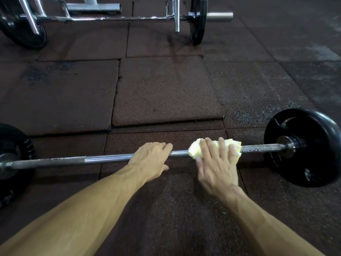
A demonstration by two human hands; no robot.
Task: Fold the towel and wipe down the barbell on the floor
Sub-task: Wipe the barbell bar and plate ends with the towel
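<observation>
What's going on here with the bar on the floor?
A person is wiping a barbell that lies on rubber floor tiles. The right hand grips a folded yellow-and-white towel wrapped around the shaft, near the right weight plate. The left hand holds the bare shaft beside it, apparently steadying it.

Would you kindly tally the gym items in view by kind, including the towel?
Barbells: 2, the near barbell and the far barbell
Weight plates: 4, near right, near left, far right, far left
Towels: 1, the yellow and white towel under the right hand
Total: 7
</observation>
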